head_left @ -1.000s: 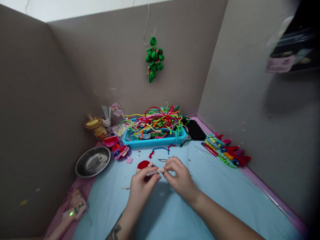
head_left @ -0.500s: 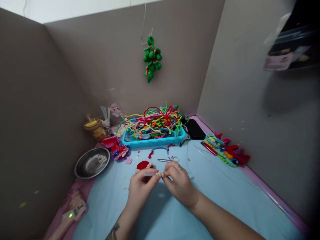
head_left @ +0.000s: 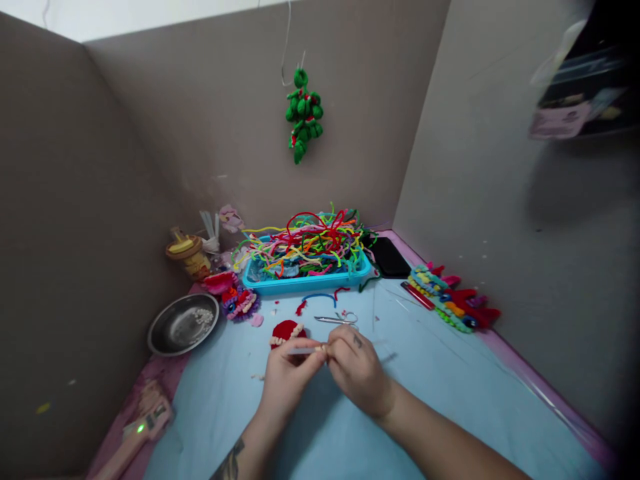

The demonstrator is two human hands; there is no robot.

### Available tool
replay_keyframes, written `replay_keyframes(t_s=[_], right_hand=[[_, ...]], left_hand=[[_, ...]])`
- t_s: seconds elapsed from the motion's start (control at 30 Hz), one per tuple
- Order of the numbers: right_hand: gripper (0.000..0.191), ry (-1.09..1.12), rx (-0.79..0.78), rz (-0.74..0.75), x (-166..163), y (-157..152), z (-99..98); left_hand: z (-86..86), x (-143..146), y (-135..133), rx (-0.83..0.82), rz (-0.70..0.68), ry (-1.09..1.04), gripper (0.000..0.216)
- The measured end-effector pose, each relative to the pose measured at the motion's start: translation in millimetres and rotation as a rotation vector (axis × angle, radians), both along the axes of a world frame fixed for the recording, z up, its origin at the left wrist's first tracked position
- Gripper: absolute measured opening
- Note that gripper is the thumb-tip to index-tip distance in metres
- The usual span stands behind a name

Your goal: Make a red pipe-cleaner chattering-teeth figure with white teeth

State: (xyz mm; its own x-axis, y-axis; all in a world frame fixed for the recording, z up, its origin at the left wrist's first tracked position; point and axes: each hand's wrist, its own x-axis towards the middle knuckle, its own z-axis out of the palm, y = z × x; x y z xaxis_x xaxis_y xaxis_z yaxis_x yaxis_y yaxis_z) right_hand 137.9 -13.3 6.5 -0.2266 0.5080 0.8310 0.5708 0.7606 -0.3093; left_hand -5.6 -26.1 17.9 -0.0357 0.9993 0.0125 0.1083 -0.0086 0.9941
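Observation:
My left hand (head_left: 293, 373) is closed in a pinch around a whitish translucent stick (head_left: 301, 351), which lies level across its fingers. At the stick's right end a small cream yarn piece (head_left: 320, 349) shows between both hands' fingertips. My right hand (head_left: 357, 367) is closed and meets the left at that spot; its fingertips pinch the cream piece, though they mostly hide it. A faint, blurred thin shape sticks out to the right of this hand. Just behind my left hand lies a round red crocheted piece (head_left: 287, 329) with curly cream trim, partly covered by the fingers. Scissors (head_left: 333, 320) lie beyond my right hand.
A blue tray (head_left: 305, 287) heaped with colourful yarn strands stands at the back. To the left are a metal bowl (head_left: 173, 337) with small white bits and a pink glue gun (head_left: 145, 430). Crocheted fish (head_left: 455, 307), a red cutter (head_left: 417, 295) and a black phone (head_left: 390, 258) lie right.
My right hand has turned slightly and closed in against the left fingertips, covering more of the cream piece. A blurred thin shape now shows to its right. The view has shifted a little.

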Motion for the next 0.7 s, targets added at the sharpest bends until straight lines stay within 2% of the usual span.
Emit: replay_keyframes(t_s=[0.23,0.43,0.6,0.7], right_hand=[[0.014,0.047,-0.108,0.055,1,3,1.2],[0.034,-0.001,-0.240,0.241,10,5,9.6],[0.019,0.024,-0.330,0.297,12,7,9.4],[0.014,0.063,-0.379,0.269,11,8,9.0]], left_hand=[[6.1,0,-3,0.073,0.054,0.056,0.017],[7.0,-6,-2,0.107,0.057,0.058,0.015],[-4.3,-13,1,0.110,0.038,0.069,0.016],[-7.8,-15,1,0.091,0.032,0.055,0.027]])
